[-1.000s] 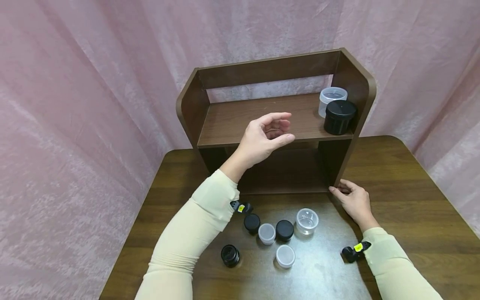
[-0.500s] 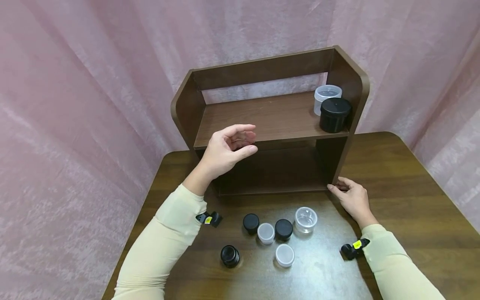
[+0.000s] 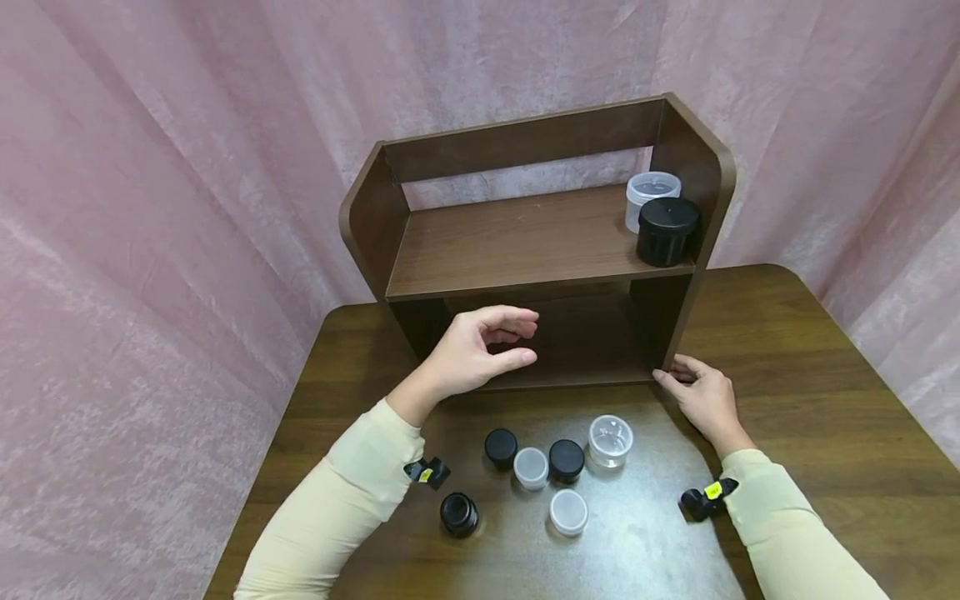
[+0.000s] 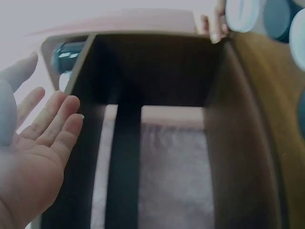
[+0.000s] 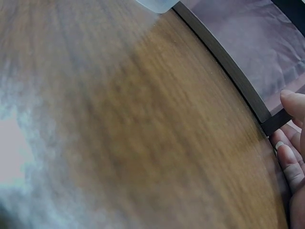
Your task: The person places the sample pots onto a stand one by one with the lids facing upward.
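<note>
left hand (image 3: 472,354): hovering empty before the wooden shelf unit's (image 3: 525,242) lower opening, fingers loosely curled, holding nothing | right hand (image 3: 701,398): fingertips resting against the unit's front right bottom corner, not gripping | small jars (image 3: 551,471): six sitting on the table (image 3: 825,400) between the arms | black jar (image 3: 666,231) and clear jar (image 3: 649,195): standing on the upper shelf, right end

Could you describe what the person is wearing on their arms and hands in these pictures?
Both arms are covered by close-fitting cream sleeves, the left sleeve and the right sleeve, ending at the wrists. The left hand and right hand are bare, with no gloves or rings visible. Each wrist carries a small black device with a yellow tag: left, right.
</note>
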A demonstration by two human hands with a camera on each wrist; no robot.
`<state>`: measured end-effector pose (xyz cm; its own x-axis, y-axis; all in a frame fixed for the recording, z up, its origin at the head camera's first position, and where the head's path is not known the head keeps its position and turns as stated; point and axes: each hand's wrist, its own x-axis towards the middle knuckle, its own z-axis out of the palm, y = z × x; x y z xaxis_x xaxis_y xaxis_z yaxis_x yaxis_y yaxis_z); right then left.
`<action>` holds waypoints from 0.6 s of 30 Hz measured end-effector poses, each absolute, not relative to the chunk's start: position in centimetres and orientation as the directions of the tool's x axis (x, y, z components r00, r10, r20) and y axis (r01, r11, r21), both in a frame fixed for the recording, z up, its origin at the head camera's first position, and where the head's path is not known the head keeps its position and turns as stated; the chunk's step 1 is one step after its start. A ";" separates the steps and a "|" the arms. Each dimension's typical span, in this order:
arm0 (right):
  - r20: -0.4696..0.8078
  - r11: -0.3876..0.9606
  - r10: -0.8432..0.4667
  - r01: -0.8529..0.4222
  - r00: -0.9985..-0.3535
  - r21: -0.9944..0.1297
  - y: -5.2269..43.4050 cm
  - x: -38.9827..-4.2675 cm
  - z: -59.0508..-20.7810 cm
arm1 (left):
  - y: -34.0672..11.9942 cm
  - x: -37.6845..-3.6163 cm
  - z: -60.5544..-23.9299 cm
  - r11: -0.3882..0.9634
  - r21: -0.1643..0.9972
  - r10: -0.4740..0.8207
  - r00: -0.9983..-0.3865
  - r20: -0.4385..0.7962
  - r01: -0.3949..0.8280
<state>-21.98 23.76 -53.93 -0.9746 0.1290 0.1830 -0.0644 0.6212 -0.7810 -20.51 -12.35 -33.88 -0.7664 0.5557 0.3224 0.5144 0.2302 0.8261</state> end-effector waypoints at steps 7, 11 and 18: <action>0.183 0.620 0.130 -0.064 -0.974 -0.782 23.6 -21.9 -53.8 | -10.3 -20.3 -37.3 0.312 0.752 0.661 -0.701 0.267 0.581; 0.193 0.628 0.131 -0.069 -0.972 -0.775 23.6 -21.9 -53.8 | -8.9 -20.2 -38.9 0.361 0.706 0.710 -0.670 0.216 0.610; 0.204 0.633 0.133 -0.075 -0.970 -0.770 23.7 -22.0 -54.1 | -6.4 -20.7 -41.4 0.449 0.617 0.782 -0.619 0.080 0.647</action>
<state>-21.99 23.66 -54.12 -0.9699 0.1329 0.2040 -0.0753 0.6330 -0.7705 -20.67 -6.41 -41.45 -0.6188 0.7815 0.0795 0.6466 0.4492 0.6165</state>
